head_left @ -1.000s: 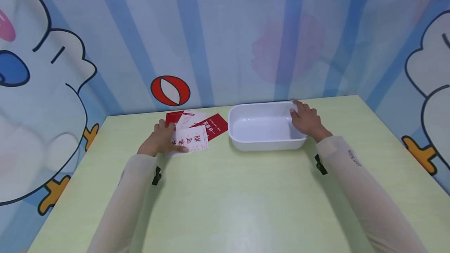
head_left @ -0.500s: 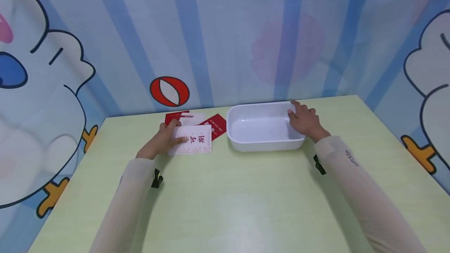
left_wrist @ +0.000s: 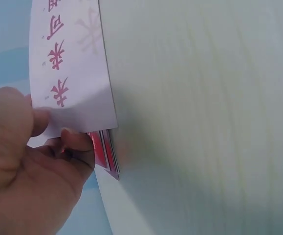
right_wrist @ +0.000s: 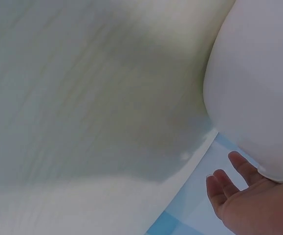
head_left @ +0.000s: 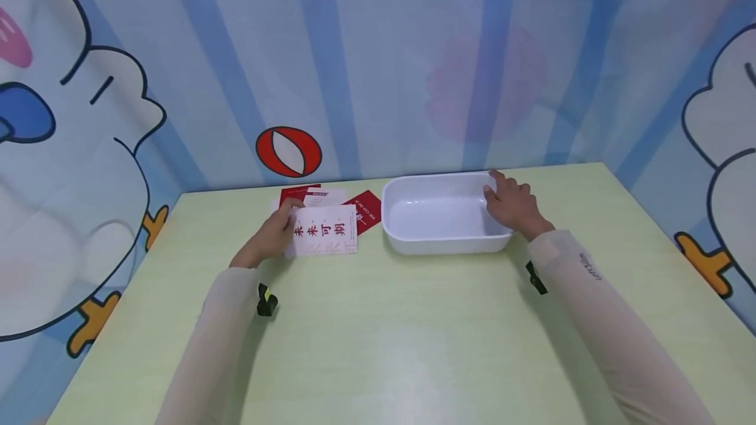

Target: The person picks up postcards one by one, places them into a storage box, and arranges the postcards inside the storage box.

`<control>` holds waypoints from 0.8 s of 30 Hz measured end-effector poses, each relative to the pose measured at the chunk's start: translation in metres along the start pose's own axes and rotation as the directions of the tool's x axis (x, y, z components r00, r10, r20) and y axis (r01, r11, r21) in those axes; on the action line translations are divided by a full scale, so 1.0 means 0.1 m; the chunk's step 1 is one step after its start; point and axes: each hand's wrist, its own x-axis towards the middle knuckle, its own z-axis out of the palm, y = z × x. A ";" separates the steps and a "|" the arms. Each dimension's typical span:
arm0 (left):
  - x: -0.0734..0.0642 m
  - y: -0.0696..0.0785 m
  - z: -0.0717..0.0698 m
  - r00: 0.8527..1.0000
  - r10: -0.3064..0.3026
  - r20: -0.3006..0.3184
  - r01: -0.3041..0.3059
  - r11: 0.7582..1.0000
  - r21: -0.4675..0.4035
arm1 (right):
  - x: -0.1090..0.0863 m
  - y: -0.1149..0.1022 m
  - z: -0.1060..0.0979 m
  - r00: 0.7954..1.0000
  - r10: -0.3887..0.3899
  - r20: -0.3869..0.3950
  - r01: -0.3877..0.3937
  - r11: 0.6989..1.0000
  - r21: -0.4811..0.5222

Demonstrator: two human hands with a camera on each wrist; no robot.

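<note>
In the head view my left hand (head_left: 268,236) pinches a white card (head_left: 325,230) with red Chinese characters by its left end. The left wrist view shows thumb and fingers at the edge of that card (left_wrist: 77,73). Behind it lie other cards: a red one (head_left: 367,211) at the right, another red one (head_left: 295,192) at the left and a pale one (head_left: 328,197) between. My right hand (head_left: 515,207) holds the right end of a white plastic basin (head_left: 440,214), thumb over the inside and fingers at the rim. Nothing lies inside the basin.
The pale green table (head_left: 407,333) runs back to a blue striped cloth wall (head_left: 390,84) with cartoon prints. Basin and cards stand side by side near its back edge. A black strap piece (head_left: 267,300) hangs under the left sleeve.
The left hand has shifted its hold to the left end of the white card, now straighter and slightly raised, with its characters uncovered. The right hand and basin stay in place.
</note>
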 end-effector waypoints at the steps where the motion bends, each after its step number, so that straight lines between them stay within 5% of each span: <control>1: 0.01 0.00 0.01 1.000 -0.006 -0.004 0.006 1.000 -0.015 | 0.00 0.00 0.00 1.000 -0.002 0.000 0.002 1.000 -0.004; 10: 0.05 0.10 0.12 0.999 -0.009 -0.054 0.001 0.990 -0.143 | -0.03 0.03 0.02 1.000 0.010 0.015 -0.010 1.000 -0.002; 19: 0.19 0.49 0.14 0.995 0.083 -0.052 -0.090 0.985 -0.147 | -0.09 0.13 -0.03 1.000 0.014 -0.001 -0.014 1.000 0.002; 24: 0.25 0.69 0.19 0.996 0.064 -0.059 -0.073 0.984 -0.162 | -0.10 0.17 -0.05 1.000 0.008 -0.017 -0.008 1.000 -0.001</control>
